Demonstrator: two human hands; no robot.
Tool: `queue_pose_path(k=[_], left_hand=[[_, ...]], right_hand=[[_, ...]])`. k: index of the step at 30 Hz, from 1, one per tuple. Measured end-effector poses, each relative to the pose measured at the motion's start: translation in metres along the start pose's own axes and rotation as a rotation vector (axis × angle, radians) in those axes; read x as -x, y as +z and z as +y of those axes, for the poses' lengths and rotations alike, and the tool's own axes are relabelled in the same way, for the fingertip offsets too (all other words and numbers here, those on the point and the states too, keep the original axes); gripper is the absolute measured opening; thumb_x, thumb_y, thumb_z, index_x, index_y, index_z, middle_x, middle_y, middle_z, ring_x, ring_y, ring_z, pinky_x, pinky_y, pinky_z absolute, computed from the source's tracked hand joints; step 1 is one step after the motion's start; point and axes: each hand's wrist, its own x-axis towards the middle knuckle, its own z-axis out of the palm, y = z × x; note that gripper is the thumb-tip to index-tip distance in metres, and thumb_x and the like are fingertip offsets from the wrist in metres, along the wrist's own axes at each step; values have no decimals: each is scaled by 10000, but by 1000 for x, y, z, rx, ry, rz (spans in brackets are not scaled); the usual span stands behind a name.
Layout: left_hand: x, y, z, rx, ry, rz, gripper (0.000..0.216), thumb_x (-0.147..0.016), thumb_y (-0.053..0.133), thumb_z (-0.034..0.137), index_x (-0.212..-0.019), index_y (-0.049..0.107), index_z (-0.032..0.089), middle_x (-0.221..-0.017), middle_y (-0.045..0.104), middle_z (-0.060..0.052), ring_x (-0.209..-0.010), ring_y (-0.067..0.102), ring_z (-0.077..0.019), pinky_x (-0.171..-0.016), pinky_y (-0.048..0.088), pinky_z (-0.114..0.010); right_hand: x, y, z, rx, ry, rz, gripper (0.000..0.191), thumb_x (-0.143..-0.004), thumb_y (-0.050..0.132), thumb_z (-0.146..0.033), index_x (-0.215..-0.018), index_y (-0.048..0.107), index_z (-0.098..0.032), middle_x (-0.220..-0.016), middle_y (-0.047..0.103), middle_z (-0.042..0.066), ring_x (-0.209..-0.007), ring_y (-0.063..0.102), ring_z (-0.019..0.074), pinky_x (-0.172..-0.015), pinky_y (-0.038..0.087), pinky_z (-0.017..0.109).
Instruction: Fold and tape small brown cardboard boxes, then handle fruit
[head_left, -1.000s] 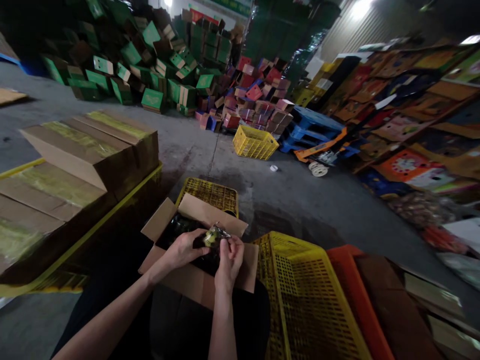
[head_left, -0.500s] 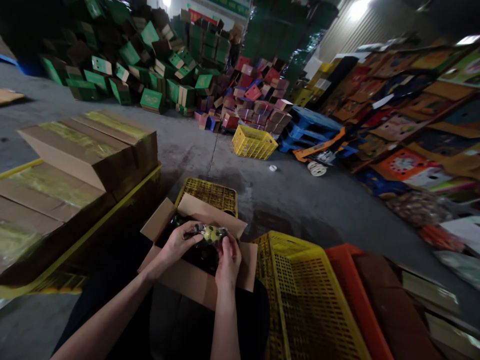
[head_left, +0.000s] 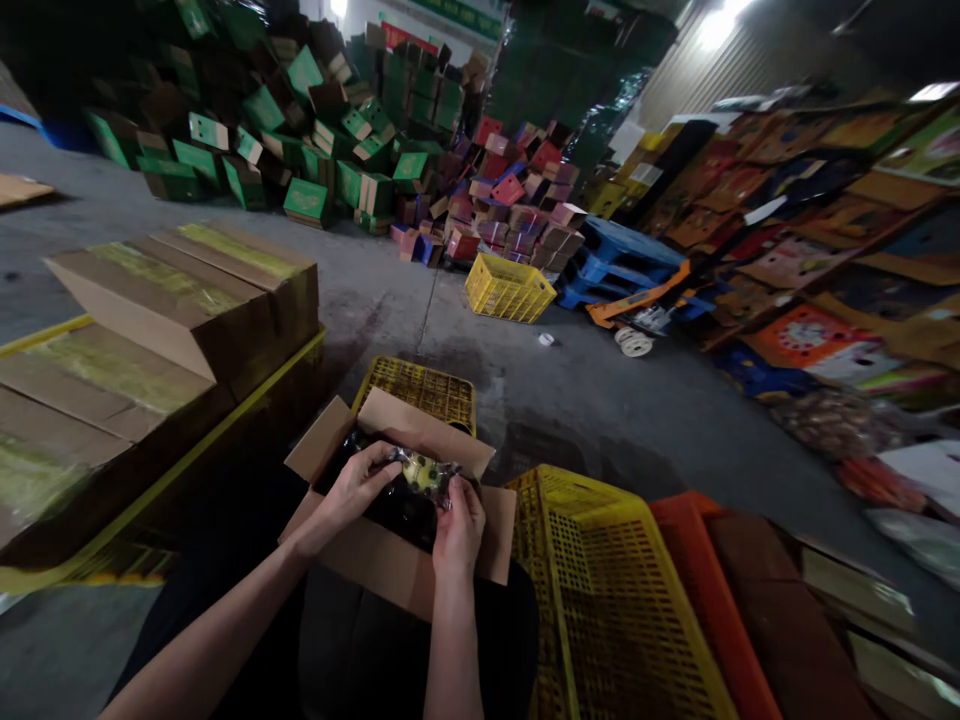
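Between my two hands is a clear plastic packet [head_left: 422,474] with a yellow-green label and dark spots or pieces. My left hand [head_left: 361,492] pinches its left end, fingers closed. On the other end, the fingertips of my right hand [head_left: 459,522] are closed too. The packet is held just over an open cardboard box [head_left: 390,567] whose flaps are folded outward. Dark, shiny contents [head_left: 401,518] fill the inside of the box; I cannot make out what they are. The box rests at my lap.
Taped cartons [head_left: 225,300] sit on a yellow crate [head_left: 247,385] at my left. To the right stand a yellow crate [head_left: 600,530] and an orange crate [head_left: 701,540]. An upturned yellow crate [head_left: 427,385] lies ahead. Farther off are a pallet jack [head_left: 637,300] and heaped green boxes [head_left: 306,200].
My right hand has shifted slightly right, and more of the packet's label and clear film shows between my hands. The box stays where it was.
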Motion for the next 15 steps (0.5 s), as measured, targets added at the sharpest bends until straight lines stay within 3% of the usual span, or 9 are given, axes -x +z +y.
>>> queue_pose_path(k=[9, 15], left_hand=[[-2, 2, 1, -28, 4, 37, 313, -916, 585, 467, -999, 651, 172, -913, 669, -42, -844, 604, -192, -749, 464, -273], [-11, 2, -11, -71, 26, 42, 255, -904, 565, 390, -963, 656, 160, -875, 664, -39, -803, 593, -183, -730, 450, -272]], right_hand=[[2, 0, 4, 81, -90, -49, 318, -744, 796, -478, -854, 680, -202, -811, 711, 12, -755, 638, 167, -700, 498, 278], [10, -7, 3, 210, -71, -246, 281, -809, 753, -458, -860, 705, -186, -793, 687, 16, -745, 614, 160, -696, 479, 264]])
